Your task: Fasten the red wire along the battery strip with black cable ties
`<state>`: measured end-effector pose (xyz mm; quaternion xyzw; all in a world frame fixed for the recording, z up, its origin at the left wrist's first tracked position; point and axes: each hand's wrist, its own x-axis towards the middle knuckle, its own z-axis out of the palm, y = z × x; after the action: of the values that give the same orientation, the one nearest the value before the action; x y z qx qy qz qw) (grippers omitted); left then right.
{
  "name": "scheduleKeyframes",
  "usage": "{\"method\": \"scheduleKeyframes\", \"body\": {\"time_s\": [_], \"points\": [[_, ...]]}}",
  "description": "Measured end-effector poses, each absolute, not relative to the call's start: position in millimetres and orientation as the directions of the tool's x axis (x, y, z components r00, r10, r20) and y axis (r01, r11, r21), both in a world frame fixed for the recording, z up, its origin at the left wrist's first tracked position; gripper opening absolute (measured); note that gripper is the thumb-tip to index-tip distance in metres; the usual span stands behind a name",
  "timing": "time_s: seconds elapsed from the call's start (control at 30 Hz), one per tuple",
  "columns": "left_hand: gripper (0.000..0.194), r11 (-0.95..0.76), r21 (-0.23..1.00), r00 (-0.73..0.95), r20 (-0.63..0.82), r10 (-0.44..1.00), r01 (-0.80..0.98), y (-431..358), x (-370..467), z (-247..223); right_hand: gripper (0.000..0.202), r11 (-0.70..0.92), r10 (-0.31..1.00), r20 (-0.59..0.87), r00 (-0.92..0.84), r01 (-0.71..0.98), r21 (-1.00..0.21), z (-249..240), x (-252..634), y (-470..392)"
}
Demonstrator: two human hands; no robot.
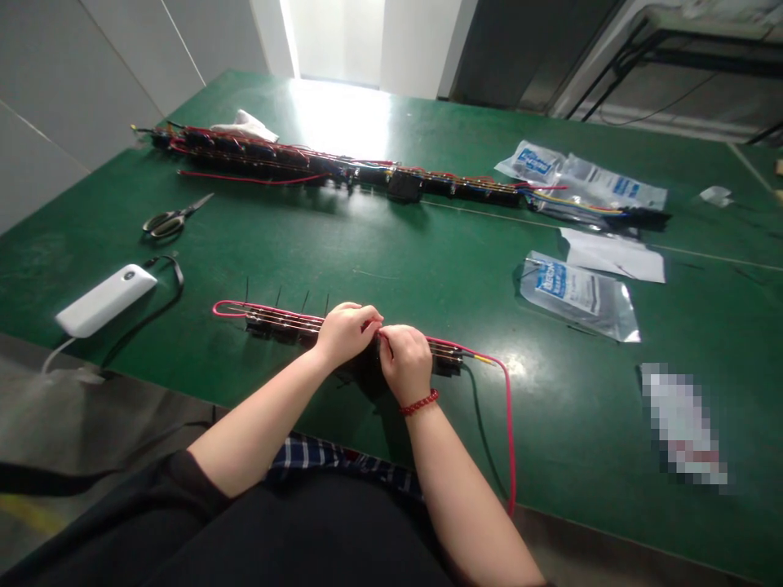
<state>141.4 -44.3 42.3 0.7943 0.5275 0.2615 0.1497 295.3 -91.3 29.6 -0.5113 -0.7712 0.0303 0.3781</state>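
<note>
A black strip-like assembly [285,322] with metal rods and a red cable [509,424] lies near the table's front edge. Thin black ties stand up from its left half. Over its middle my left hand [348,333] is closed, fingertips pinched together. My right hand [407,359], with a red bead bracelet at the wrist, is closed just beside it, and the fingertips of both hands nearly meet. Whatever is between the fingers is too small to make out. The red cable loops at the left end and hangs over the table edge on the right.
On the green table [294,244], a long wired assembly [269,155] spans the back. Scissors [168,222] and a white power bank [107,300] lie left. Plastic bags [581,295] and white paper [617,254] lie right. A white cloth [248,125] is behind the long assembly.
</note>
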Motion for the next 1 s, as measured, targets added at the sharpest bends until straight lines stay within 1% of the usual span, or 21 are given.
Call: {"method": "scheduleKeyframes", "body": {"time_s": [0.1, 0.23, 0.37, 0.5, 0.63, 0.83, 1.0], "points": [[0.013, -0.408, 0.493, 0.318, 0.261, 0.912, 0.768, -44.1, 141.0, 40.9, 0.014, 0.447, 0.828, 0.523, -0.2, 0.8, -0.4, 28.6, 293.7, -91.9], [0.013, -0.432, 0.427, 0.353, 0.255, 0.9, 0.794, -43.8, 141.3, 40.2, 0.016, 0.414, 0.847, 0.492, -0.201, 0.83, -0.374, 27.8, 291.9, -92.0], [0.013, -0.454, 0.377, 0.388, 0.24, 0.89, 0.807, -44.3, 142.5, 41.0, 0.016, 0.403, 0.858, 0.464, -0.221, 0.85, -0.341, 28.1, 291.6, -91.7], [0.015, -0.472, 0.337, 0.403, 0.255, 0.879, 0.815, -46.1, 143.8, 43.4, 0.016, 0.404, 0.857, 0.46, -0.232, 0.857, -0.32, 29.0, 291.2, -91.4], [0.015, -0.477, 0.328, 0.4, 0.275, 0.874, 0.816, -47.6, 144.3, 44.1, 0.016, 0.406, 0.852, 0.472, -0.224, 0.854, -0.327, 29.4, 291.1, -90.8], [0.022, -0.491, 0.311, 0.395, 0.323, 0.86, 0.814, -48.8, 144.2, 41.7, 0.011, 0.422, 0.843, 0.5, -0.2, 0.821, -0.384, 28.3, 293.0, -89.9], [0.025, -0.519, 0.306, 0.418, 0.339, 0.843, 0.798, -49.7, 144.5, 41.9, 0.012, 0.44, 0.831, 0.521, -0.196, 0.803, -0.401, 27.7, 294.0, -90.2]]}}
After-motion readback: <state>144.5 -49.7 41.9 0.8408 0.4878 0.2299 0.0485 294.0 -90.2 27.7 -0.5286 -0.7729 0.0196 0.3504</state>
